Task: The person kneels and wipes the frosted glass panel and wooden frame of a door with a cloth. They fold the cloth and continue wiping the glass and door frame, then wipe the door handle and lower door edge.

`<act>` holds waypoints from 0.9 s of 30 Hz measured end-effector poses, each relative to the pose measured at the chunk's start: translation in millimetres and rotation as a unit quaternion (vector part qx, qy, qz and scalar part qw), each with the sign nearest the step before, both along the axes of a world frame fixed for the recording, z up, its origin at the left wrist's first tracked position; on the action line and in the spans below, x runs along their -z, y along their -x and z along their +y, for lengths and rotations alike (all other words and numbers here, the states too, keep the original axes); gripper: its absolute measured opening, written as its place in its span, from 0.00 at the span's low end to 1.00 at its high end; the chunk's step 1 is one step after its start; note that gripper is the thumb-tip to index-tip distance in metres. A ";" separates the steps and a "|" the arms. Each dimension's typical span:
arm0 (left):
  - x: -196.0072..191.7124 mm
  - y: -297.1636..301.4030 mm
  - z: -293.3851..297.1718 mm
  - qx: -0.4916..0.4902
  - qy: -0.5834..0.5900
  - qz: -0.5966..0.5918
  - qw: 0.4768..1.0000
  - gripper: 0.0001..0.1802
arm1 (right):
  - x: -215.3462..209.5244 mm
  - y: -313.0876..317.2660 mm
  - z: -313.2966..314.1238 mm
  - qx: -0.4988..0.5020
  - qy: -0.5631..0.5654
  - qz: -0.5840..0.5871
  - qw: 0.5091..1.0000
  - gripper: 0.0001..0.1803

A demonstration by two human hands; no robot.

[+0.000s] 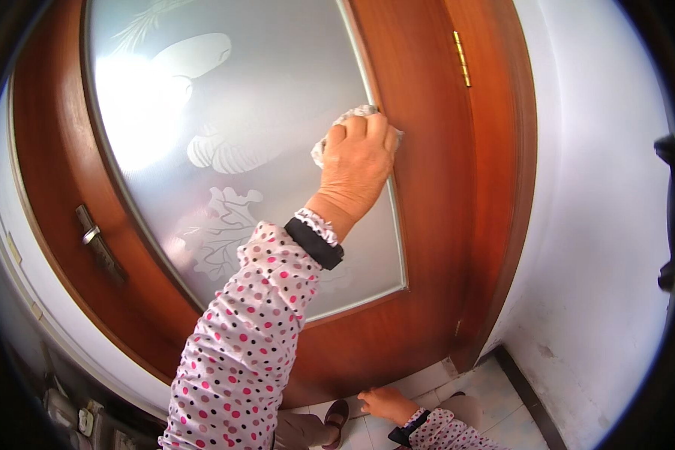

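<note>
A reddish-brown wooden door (435, 225) fills most of the frame, with a frosted glass panel (277, 82) etched with pale leaf and shell-like shapes and a bright glare at upper left. A metal handle (97, 240) sits at left, a brass hinge (461, 58) at upper right; a white wall (592, 225) runs down the right side, with a dark baseboard (529, 397) along pale floor tiles (506, 420). A dotted sleeve (240, 360) rises from the lower left, hiding part of the glass. Just above centre, the left hand (356, 161) grips a crumpled whitish cloth (360, 111) against the panel's right edge, where glass meets wood. Bunched up, the cloth shows no clear long axis; its visible rim slants from lower left to upper right, one corner pointing right. At bottom centre, near a dark shoe (337, 420), the right hand (390, 405) has bent fingers pointing left; whether it is fully closed, I cannot tell.
</note>
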State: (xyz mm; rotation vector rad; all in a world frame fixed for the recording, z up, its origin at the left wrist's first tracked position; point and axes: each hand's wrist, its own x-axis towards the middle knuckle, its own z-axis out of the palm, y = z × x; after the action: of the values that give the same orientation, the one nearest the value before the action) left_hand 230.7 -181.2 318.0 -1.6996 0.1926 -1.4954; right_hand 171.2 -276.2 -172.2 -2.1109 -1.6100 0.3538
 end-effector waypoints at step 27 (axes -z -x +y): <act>-2.5 151.8 117.3 -0.049 0.205 -0.165 0.963 0.15 | 0.5 13.6 -2.8 -0.042 0.028 -0.026 0.998 0.17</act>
State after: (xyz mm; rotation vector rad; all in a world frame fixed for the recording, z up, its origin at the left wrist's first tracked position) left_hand 78.9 -63.9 320.5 -1.7061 -0.3998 -1.8030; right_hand 157.6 -279.0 -172.7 -2.1138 -1.7423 0.3773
